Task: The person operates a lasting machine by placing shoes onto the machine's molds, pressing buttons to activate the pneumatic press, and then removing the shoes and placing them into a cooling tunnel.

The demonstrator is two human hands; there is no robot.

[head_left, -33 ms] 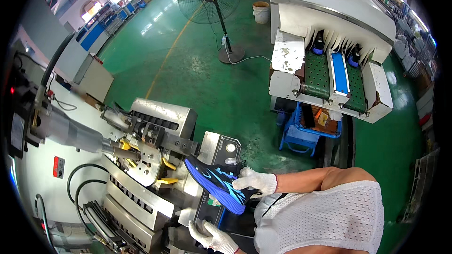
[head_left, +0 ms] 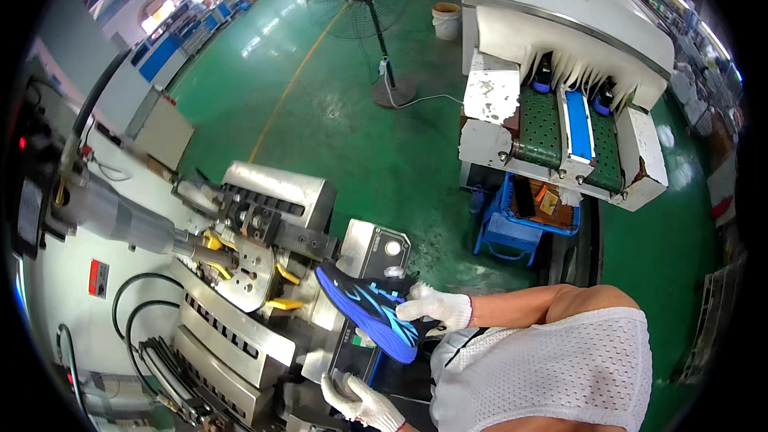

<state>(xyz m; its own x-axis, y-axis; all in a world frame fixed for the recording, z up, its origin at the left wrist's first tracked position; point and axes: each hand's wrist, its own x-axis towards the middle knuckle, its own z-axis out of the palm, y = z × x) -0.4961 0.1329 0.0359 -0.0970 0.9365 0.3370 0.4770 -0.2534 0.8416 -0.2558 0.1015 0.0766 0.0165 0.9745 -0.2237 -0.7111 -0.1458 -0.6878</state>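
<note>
Okay, head view: right hand [head_left: 434, 306], in a white knit glove, grips a shoe [head_left: 370, 312] at its heel end. Shoe is blue and black with lighter blue streaks, sole facing up and toward the camera, toe pointing up-left at the machine [head_left: 264, 272]. It sits in the air just in front of the machine's grey control panel [head_left: 376, 250], toe close to the black clamp head [head_left: 268, 228] (touching or not, cannot tell).

Left hand [head_left: 362, 402], also gloved, is low at the frame's bottom edge, fingers curled against the lower front of the machine; whether it actually clasps anything there, cannot tell. Yellow parts [head_left: 284, 292] sit just left of the shoe's toe.

Further back: green floor [head_left: 352, 136], a standing fan [head_left: 370, 8], a white bucket [head_left: 446, 20], and a conveyor [head_left: 564, 124] with 2 green belts and 1 blue strip, dark shoes at its far end. Blue crate [head_left: 512, 228] under it.
</note>
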